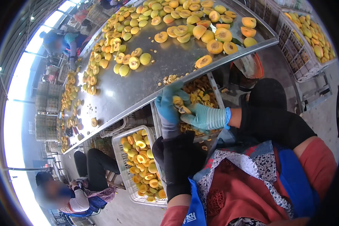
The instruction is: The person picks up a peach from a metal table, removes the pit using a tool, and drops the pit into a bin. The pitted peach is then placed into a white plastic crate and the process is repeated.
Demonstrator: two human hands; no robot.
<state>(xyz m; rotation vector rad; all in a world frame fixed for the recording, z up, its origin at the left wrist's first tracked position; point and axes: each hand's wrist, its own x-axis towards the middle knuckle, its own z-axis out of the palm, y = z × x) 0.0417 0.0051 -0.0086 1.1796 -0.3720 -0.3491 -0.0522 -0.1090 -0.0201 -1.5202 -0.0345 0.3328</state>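
Note:
Both my hands are gloved and meet just past the metal table's near edge, above a crate of scraps. My left hand (169,102), in a blurred blue glove, is closed on a yellow stone fruit, like an apricot (177,101). Close against it, my right hand (205,116), in a striped teal-and-white glove, has its fingers closed around another part of the cut fruit (184,110). Whether a small tool is also in the right hand is hidden. Below them, the scrap crate (216,88) holds yellow trimmings and pits.
Many halved fruits (133,62) lie across the metal table (154,79). A white crate of fruit halves (118,165) stands to my left. Another crate of whole fruit (295,56) is at the right. A seated co-worker (79,199) and another person (69,39) are along the left.

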